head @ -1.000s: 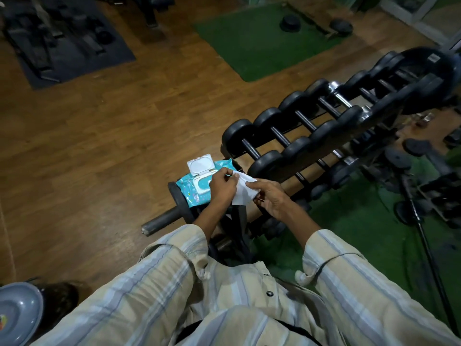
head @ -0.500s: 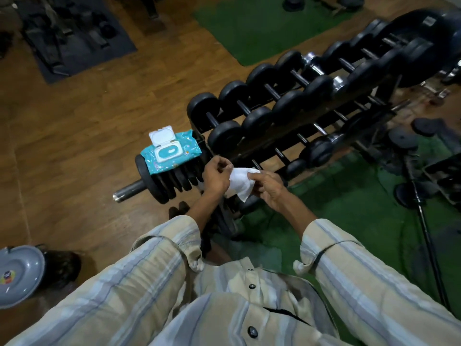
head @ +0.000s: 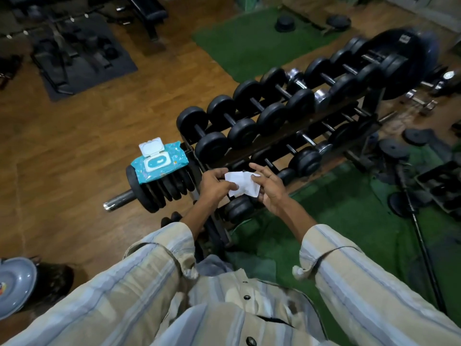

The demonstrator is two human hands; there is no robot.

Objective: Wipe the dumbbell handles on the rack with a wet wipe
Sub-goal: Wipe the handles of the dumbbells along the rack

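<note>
A white wet wipe (head: 241, 184) is spread between both hands, in front of the near end of the dumbbell rack (head: 282, 139). My left hand (head: 215, 183) pinches its left edge. My right hand (head: 270, 188) lies under its right side with fingers spread and the thumb on the wipe. Black dumbbells (head: 214, 134) with thin metal handles lie in rows on the rack's tiers, running back to the right. The teal wipe pack (head: 158, 164), its white lid flipped up, rests on a stack of black plates (head: 159, 189) on a bar, left of my hands.
Wooden floor lies to the left, green mats (head: 349, 216) to the right and at the back. Loose plates and a barbell (head: 419, 236) lie on the right mat. A grey basin (head: 13, 287) sits at the lower left. Dark gym gear (head: 74, 51) covers a mat far left.
The wipe has been drawn away from the pack and unfolded wider between my hands. My right hand's fingers have opened out. The view pulled back from the rack.
</note>
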